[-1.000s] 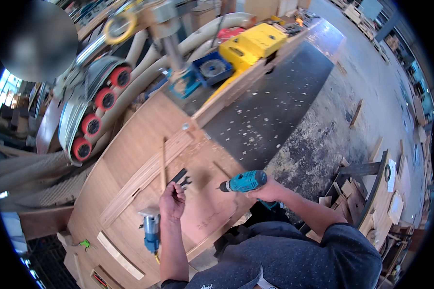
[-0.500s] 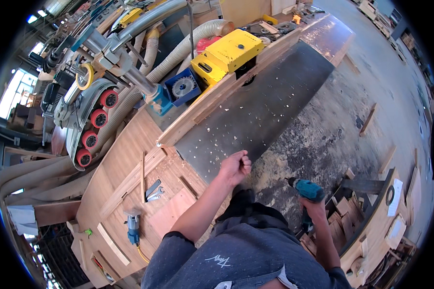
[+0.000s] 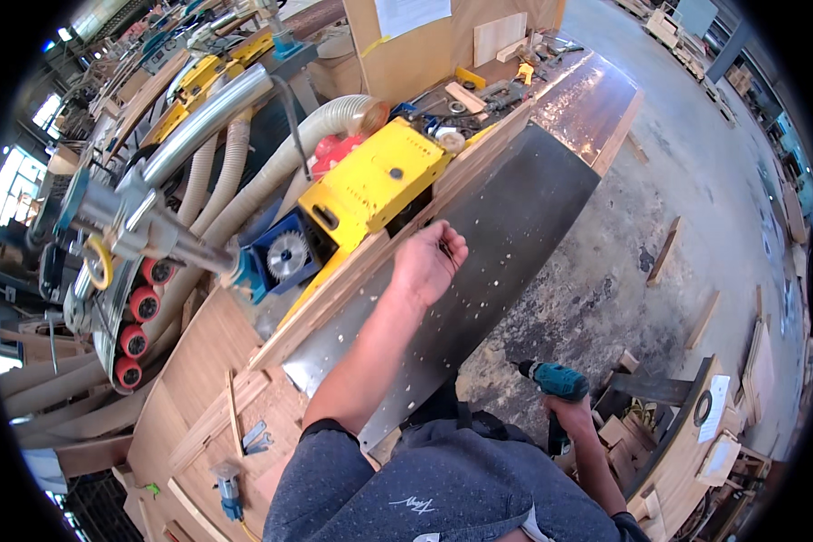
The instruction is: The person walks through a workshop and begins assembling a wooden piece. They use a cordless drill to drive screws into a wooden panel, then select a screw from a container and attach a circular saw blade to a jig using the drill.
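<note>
Two bare hands are seen from above. The left hand (image 3: 429,265) is stretched forward over the long dark metal sheet (image 3: 479,271), close to the sheet's far edge where a pale wooden rail (image 3: 370,271) runs; its fingers are curled inward around something small and dark, which cannot be made out. The right hand (image 3: 569,417) is lowered at the person's side, off the near edge of the sheet, and is closed around the grip of a teal cordless drill (image 3: 554,381), whose bit is pointed to the left above the sawdust-covered concrete floor (image 3: 605,271).

Just beyond the left hand, behind the wooden rail, a yellow box-shaped machine housing (image 3: 370,185) is set, with a round toothed saw blade in a blue mount (image 3: 286,256) at its lower left corner. Ribbed beige extraction hoses (image 3: 271,167) are led away to the upper left. On the curved plywood bench (image 3: 199,370) at the lower left, a small blue power tool (image 3: 228,492) is laid near its near edge.
</note>
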Available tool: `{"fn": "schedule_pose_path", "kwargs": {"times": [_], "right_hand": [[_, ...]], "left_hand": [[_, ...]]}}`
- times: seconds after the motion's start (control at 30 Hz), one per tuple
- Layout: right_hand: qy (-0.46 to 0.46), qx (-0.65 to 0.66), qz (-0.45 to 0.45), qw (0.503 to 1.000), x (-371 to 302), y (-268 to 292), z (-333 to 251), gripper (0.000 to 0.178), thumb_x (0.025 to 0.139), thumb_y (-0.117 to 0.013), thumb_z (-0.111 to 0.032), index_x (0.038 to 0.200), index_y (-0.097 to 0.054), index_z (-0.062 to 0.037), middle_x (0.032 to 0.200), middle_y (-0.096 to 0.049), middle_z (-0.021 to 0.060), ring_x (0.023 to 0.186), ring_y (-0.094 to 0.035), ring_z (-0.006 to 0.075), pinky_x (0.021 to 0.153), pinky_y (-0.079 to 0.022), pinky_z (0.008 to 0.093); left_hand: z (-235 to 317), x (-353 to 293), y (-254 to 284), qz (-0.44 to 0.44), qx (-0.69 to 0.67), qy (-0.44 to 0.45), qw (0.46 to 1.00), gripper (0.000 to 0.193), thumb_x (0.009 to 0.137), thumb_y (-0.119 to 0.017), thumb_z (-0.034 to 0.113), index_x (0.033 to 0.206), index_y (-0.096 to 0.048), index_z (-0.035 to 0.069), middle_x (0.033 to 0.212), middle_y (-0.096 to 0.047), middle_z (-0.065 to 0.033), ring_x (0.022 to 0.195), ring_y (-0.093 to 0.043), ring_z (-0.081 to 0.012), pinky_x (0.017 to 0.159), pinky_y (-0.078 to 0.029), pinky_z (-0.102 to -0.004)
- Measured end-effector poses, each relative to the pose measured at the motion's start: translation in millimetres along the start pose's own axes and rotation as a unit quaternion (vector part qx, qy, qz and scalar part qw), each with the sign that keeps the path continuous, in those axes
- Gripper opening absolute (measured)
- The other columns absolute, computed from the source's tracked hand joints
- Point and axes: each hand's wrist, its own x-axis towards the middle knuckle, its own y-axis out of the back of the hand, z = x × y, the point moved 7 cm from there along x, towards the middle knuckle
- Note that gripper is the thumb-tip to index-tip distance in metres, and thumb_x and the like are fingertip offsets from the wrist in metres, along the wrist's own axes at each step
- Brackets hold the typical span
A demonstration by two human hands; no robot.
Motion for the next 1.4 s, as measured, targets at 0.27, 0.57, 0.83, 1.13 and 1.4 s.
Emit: {"fn": "schedule_pose_path", "kwargs": {"times": [0.27,0.57,0.83,1.13,1.4], "right_hand": [[-0.001,-0.006,0.018,1.000,70,23,-59,0.017,0.083,-0.070,0.002,0.099,-0.068,-0.0023,0.080,-0.068,0.0038,0.066,-0.066,0.0138,0.060,-0.053,0.0311],[0.040,-0.120,-0.044,0.991,176,36,-108,0.039,0.083,-0.075,-0.007,0.122,-0.068,-0.0024,0.103,-0.074,0.0092,0.092,-0.071,0.0186,0.085,-0.055,0.0346],[0.307,-0.372,-0.076,0.873,303,-9,-218,0.093,0.077,-0.076,-0.001,0.159,-0.034,-0.0152,0.133,-0.059,0.0208,0.120,-0.060,0.0442,0.100,-0.051,0.0510],[0.332,-0.507,-0.139,0.783,392,-57,-231,0.097,0.076,-0.078,-0.001,0.160,-0.031,-0.0158,0.131,-0.055,0.0216,0.119,-0.058,0.0435,0.102,-0.050,0.0516],[0.320,-0.506,-0.180,0.781,423,-70,-233,0.098,0.078,-0.079,-0.005,0.161,-0.026,-0.0126,0.134,-0.052,0.0247,0.124,-0.055,0.0449,0.104,-0.048,0.0519]], "left_hand": [[123,112,-59,0.009,-0.022,-0.125,0.992,0.039,0.113,-0.036,0.032,0.114,-0.054,-0.002,0.114,-0.060,-0.0169,0.105,-0.063,-0.0297,0.099,-0.054,-0.0440],[149,165,-87,-0.100,-0.066,-0.149,0.981,0.076,0.111,-0.018,0.054,0.124,-0.057,-0.010,0.131,-0.061,-0.0281,0.128,-0.057,-0.0415,0.110,-0.049,-0.0504],[132,167,-122,-0.122,-0.118,-0.174,0.970,0.070,0.112,-0.026,0.049,0.132,-0.056,-0.011,0.144,-0.055,-0.0302,0.139,-0.050,-0.0439,0.117,-0.043,-0.0528],[116,157,-139,-0.106,-0.144,-0.209,0.962,0.066,0.111,-0.036,0.047,0.136,-0.054,-0.011,0.146,-0.053,-0.0308,0.140,-0.049,-0.0435,0.118,-0.043,-0.0508],[127,169,-126,0.045,-0.087,-0.247,0.964,0.036,0.111,-0.043,0.026,0.120,-0.059,-0.006,0.125,-0.064,-0.0241,0.115,-0.065,-0.0337,0.100,-0.057,-0.0419]]}}
